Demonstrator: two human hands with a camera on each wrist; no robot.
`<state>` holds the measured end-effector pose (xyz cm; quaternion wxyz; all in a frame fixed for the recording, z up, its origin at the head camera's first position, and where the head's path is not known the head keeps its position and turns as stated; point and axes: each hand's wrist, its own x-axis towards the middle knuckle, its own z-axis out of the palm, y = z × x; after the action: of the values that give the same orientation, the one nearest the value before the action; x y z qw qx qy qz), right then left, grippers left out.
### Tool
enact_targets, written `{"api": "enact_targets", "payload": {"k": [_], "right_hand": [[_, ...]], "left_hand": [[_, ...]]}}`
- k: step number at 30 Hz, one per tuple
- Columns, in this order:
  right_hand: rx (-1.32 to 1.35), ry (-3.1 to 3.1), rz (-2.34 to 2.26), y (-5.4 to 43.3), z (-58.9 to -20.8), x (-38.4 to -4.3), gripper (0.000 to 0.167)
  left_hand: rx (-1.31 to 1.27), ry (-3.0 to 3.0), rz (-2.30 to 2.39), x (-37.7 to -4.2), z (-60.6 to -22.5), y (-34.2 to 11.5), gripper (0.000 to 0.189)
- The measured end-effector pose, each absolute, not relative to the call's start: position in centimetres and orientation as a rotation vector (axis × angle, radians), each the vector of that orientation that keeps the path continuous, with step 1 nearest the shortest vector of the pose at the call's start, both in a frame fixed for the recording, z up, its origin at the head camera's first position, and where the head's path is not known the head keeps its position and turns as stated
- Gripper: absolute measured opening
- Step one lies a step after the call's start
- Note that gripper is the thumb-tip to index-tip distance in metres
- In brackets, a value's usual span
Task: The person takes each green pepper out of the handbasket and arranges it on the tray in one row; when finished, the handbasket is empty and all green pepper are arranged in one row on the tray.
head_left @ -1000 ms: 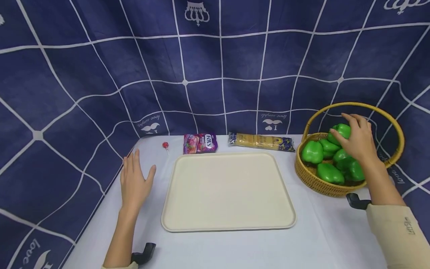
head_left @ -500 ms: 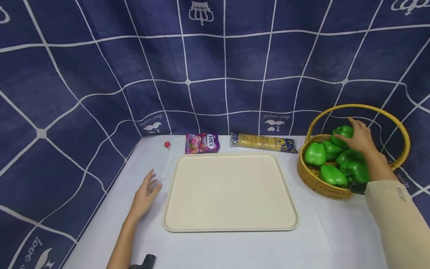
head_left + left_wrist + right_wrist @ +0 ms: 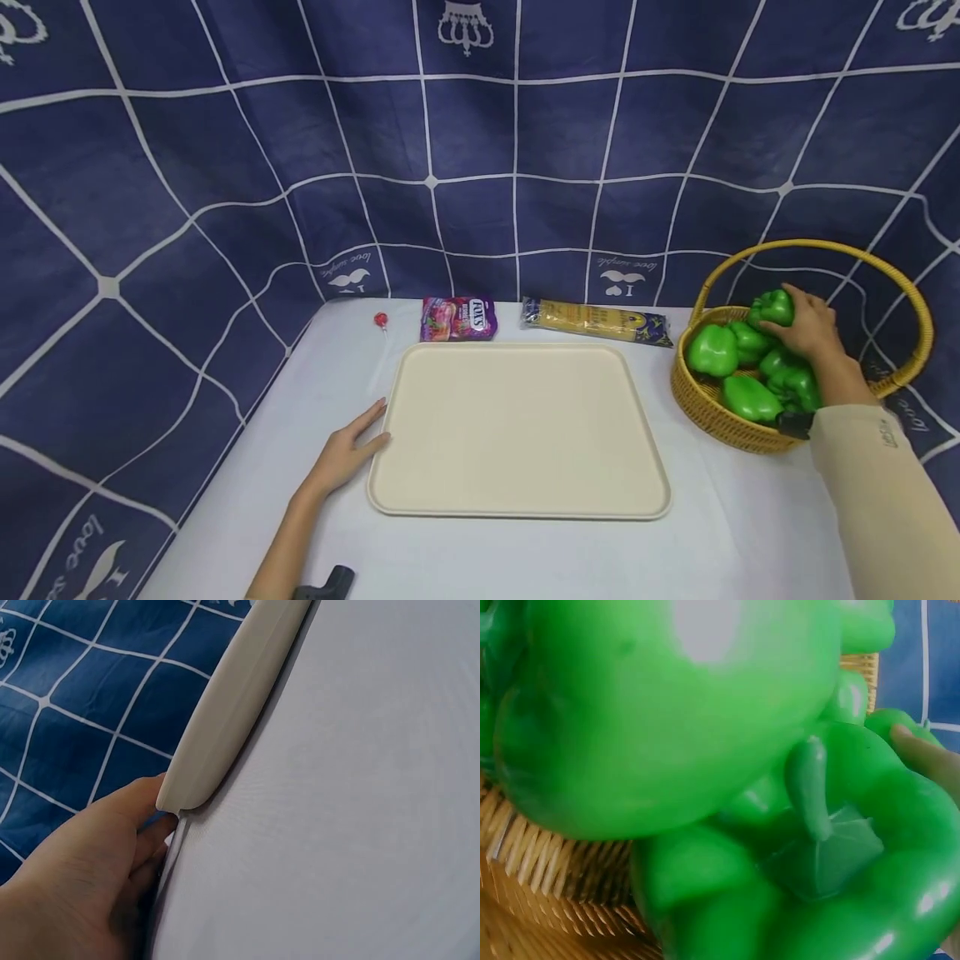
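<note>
In the head view my right hand grips a green bell pepper at the top of a wicker basket, with more green peppers around and below it. The right wrist view is filled by large green peppers; only a bit of the right hand shows at the right edge, by a farther pepper. My left hand is at the left rim of a cream tray, fingers mostly extended. In the left wrist view its thumb meets the end of the tray's rim.
Behind the tray lie a purple FOX'S candy bag, a long yellow packet and a red lollipop. The basket's tall handle arches over the right hand. A blue checked cloth hangs behind the white table.
My left hand has come down and rightward to the tray's rim. The right hand has closed around the top pepper, which has tilted so its top shows.
</note>
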<state>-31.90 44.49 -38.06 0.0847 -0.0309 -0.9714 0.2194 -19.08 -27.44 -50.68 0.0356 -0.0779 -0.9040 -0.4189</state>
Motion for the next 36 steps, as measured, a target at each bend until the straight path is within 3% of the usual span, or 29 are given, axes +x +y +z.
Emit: {"api": "enact_targets", "payload": {"k": [14,25,36], "right_hand": [[-0.040,-2.827,0.614,43.4,-36.1,-30.5,0.079],[-0.022,-2.799,0.679,40.9,-34.8,-26.3,0.087],[0.053,-2.573,0.925,33.6,-36.1,-23.2,0.082]], "left_hand": [[-0.225,-2.817,-1.187,-18.8,-50.6,-27.2,0.059],[-0.244,-2.803,-1.175,-19.0,-50.7,-27.2,0.058],[-0.263,-2.787,-1.177,-19.2,-51.1,-27.4,0.057]]}}
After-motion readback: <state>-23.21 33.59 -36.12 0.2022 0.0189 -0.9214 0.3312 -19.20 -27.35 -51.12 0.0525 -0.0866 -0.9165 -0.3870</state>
